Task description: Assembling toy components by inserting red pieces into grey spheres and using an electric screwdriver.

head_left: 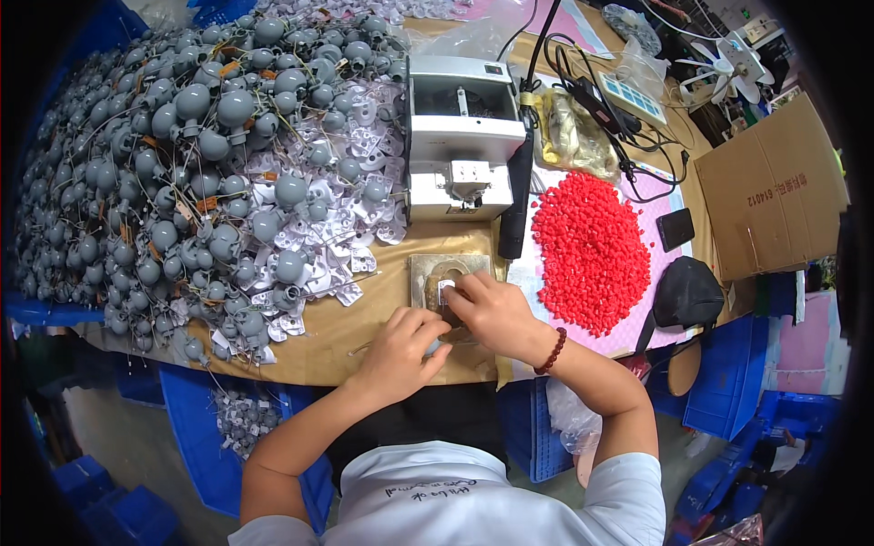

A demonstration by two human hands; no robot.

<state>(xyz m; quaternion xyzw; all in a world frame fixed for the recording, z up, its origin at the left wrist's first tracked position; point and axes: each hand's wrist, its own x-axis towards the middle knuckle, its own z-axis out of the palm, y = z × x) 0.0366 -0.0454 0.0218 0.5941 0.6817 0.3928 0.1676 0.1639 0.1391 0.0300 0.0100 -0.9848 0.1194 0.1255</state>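
My left hand (401, 353) curls its fingers round a small grey ball-shaped part (433, 347), mostly covered by the fingers. Just beside it, my right hand (492, 314) pinches at a small white plastic piece (445, 288). That piece sits over a worn metal plate (421, 269) with a rounded recess, lying on the tabletop in front of a white bench machine (467, 136). The two hands nearly touch at the plate's near edge. My fingers hide how the white piece and the grey part join, if they do.
A large heap of grey ball parts with wires (137, 182) and white plastic pieces (350, 218) covers the left. On the right lie red plastic caps (592, 246), a phone (675, 229), a black pouch (687, 293) and a cardboard box (774, 191). Blue bins (205, 437) stand below.
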